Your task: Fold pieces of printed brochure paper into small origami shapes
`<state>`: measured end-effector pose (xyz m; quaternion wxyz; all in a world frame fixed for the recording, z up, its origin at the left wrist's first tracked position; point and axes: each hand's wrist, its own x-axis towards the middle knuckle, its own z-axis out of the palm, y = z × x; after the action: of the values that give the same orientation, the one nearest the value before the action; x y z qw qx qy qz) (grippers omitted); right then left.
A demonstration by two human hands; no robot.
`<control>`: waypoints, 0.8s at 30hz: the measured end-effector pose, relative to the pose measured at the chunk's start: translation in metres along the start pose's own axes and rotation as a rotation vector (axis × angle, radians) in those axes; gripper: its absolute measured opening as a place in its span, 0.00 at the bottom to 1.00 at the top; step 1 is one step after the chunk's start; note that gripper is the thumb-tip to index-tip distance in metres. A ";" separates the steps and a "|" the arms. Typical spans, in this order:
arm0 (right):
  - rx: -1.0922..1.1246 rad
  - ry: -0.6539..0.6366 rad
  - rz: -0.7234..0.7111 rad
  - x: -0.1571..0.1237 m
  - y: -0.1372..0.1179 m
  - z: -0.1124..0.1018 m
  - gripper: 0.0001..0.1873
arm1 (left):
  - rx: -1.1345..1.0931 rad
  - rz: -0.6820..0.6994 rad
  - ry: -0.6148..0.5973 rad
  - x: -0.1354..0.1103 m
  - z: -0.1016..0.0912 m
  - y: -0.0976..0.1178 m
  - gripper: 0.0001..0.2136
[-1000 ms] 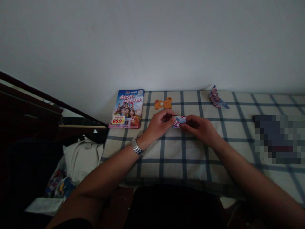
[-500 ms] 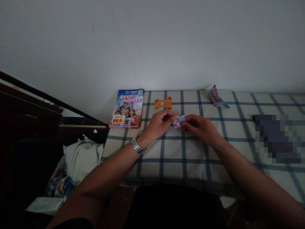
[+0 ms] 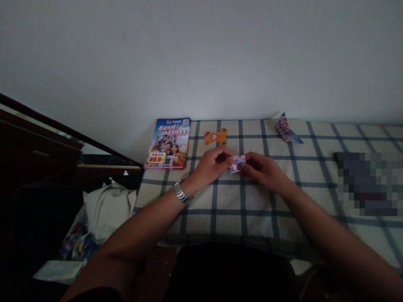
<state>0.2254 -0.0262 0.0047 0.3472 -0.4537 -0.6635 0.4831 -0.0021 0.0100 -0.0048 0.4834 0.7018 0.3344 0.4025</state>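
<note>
Both hands (image 3: pixel 211 167) (image 3: pixel 263 168) pinch folded paper (image 3: pixel 237 162) — wrists low.

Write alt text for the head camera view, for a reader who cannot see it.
Two bare hands, left hand and right hand, pinch a small folded printed paper between them over a checked cloth. A colourful leaflet, a bear cutout and another folded paper lie near the white wall.

You pinch a small folded printed paper piece (image 3: pixel 237 163) above matt checked woven cloth (image 3: pixel 239 201); your wristwatch band (image 3: pixel 181 192) is shiny metal; the brochure (image 3: pixel 168 143) looks glossy.
</note>
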 end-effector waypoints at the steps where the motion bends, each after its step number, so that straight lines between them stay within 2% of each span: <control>1: -0.016 -0.003 0.000 0.000 0.000 0.001 0.16 | 0.003 0.001 -0.013 0.000 0.001 0.001 0.13; 10: -0.267 0.025 -0.085 -0.001 -0.003 -0.002 0.22 | 0.077 0.006 -0.109 -0.002 0.001 0.009 0.13; 24: -0.201 0.014 -0.065 0.001 -0.007 -0.007 0.22 | 0.074 -0.011 -0.109 0.000 -0.002 0.009 0.15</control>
<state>0.2291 -0.0239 0.0133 0.3200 -0.4679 -0.7206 0.3994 -0.0033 0.0080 0.0044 0.4770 0.7381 0.3261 0.3483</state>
